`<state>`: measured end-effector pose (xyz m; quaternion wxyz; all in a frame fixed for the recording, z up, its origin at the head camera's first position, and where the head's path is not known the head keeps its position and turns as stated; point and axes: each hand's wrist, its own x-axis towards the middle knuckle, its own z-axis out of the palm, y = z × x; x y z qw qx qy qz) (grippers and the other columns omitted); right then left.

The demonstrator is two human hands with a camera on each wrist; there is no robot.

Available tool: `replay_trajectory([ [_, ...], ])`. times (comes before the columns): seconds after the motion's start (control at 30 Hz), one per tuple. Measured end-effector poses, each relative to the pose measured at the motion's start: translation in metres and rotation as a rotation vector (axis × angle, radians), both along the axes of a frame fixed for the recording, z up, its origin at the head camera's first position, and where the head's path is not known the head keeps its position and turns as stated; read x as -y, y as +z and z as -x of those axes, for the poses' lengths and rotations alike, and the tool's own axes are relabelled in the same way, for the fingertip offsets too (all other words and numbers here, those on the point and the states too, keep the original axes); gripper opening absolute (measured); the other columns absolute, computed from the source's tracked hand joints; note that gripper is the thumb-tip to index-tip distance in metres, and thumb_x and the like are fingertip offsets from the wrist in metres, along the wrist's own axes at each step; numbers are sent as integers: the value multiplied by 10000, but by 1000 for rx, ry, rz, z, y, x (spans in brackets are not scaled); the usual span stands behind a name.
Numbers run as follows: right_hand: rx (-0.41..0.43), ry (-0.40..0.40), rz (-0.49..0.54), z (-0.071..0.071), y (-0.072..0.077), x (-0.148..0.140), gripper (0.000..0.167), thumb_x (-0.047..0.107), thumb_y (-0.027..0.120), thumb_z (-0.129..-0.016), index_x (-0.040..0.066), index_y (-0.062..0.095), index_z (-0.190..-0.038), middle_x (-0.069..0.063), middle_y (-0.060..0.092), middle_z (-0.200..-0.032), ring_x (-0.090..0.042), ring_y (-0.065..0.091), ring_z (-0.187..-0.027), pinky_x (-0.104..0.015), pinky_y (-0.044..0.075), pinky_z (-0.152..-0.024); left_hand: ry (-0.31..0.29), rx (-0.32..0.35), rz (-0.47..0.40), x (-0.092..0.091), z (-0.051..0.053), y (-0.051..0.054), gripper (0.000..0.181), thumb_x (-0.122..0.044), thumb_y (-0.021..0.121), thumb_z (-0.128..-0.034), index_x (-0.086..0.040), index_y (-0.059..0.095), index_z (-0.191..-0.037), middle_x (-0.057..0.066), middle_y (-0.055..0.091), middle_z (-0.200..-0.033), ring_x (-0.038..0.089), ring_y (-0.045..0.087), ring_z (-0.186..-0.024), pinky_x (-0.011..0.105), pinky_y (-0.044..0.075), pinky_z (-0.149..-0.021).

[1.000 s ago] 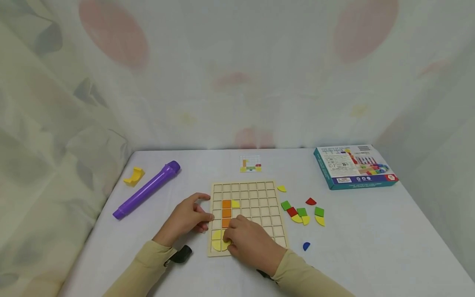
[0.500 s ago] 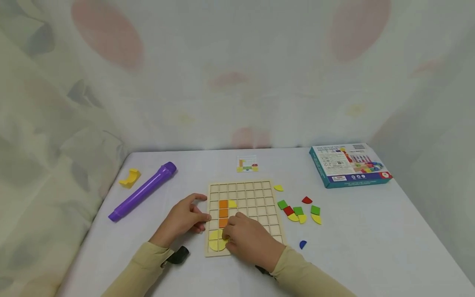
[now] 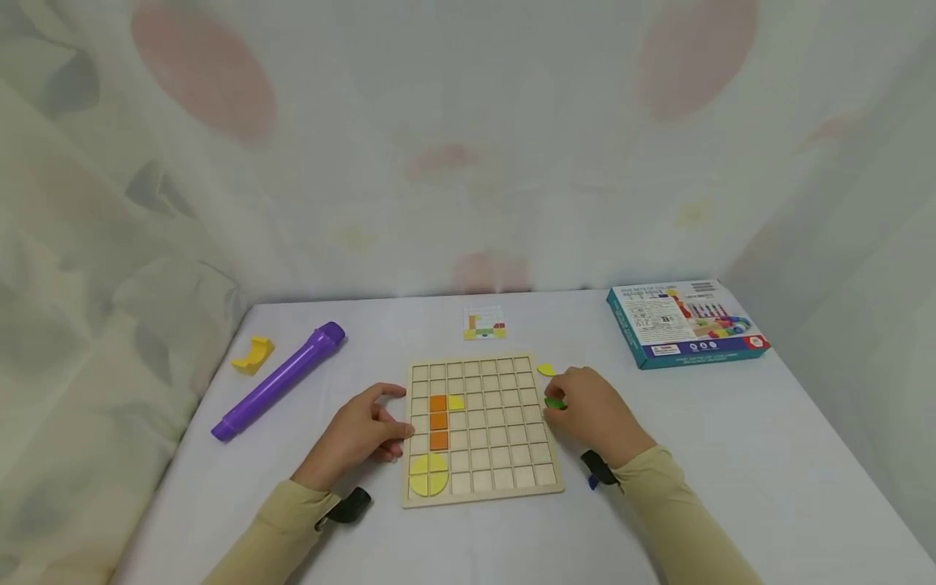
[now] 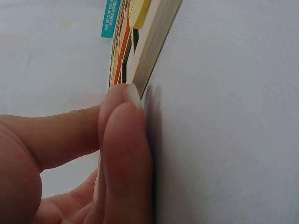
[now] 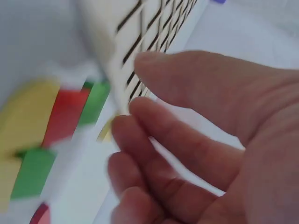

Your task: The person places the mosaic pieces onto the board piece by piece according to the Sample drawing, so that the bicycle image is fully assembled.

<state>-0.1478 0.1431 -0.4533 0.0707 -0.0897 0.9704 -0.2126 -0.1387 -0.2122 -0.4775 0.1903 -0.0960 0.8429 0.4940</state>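
Observation:
A wooden grid board (image 3: 500, 483) lies on the table. Three orange squares (image 3: 438, 421) stand in a column on it, a yellow quarter-circle tile (image 3: 456, 403) beside the top one. Below, several yellow quarter tiles form a circle (image 3: 428, 474). My left hand (image 3: 351, 431) touches the board's left edge with thumb and fingertips; its fingertips (image 4: 128, 135) rest against the rim. My right hand (image 3: 600, 416) is at the board's right edge, over a green square tile (image 3: 554, 403). In the right wrist view, thumb and fingers are apart with nothing between them; red, green and yellow tiles lie beside.
A small pattern card (image 3: 484, 322) lies behind the board. The game box (image 3: 687, 325) is at the back right. On the left are a purple microphone-shaped tube (image 3: 281, 382) and a yellow holder (image 3: 253, 356). A yellow quarter tile (image 3: 546, 370) and a blue half-circle (image 3: 593, 482) lie right of the board.
My right hand has left the yellow circle at the board's lower left and moved right to the loose tiles. My left hand keeps its place at the board's edge.

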Motion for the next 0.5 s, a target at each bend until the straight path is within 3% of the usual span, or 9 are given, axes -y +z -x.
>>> replay_trajectory([
  [0.2,71,-42,-39,9,-4,-15,258,273,876,-908,76,802,-1058,-27,709,-961,-209,597,-897,-394,582,-841,3,-1,-10,0,-1,0,721,-122,896,-884,-182,554,-1516,130,695,-914,208,721,-660,354,655,-615],
  [0.37,53,-49,-50,11,-6,-15,250,288,870,-914,75,804,-1027,-24,688,-908,-207,579,-859,-375,555,-791,-2,-11,-11,0,1,0,719,-122,897,-882,-182,558,-1513,128,694,-908,208,718,-651,350,650,-607],
  [0.5,36,-50,-50,12,-8,-14,210,249,863,-915,79,805,-1025,-25,702,-917,-208,587,-875,-393,576,-833,-1,-8,-3,1,1,-1,714,-124,898,-882,-180,561,-1509,125,693,-905,206,715,-648,345,646,-603],
])
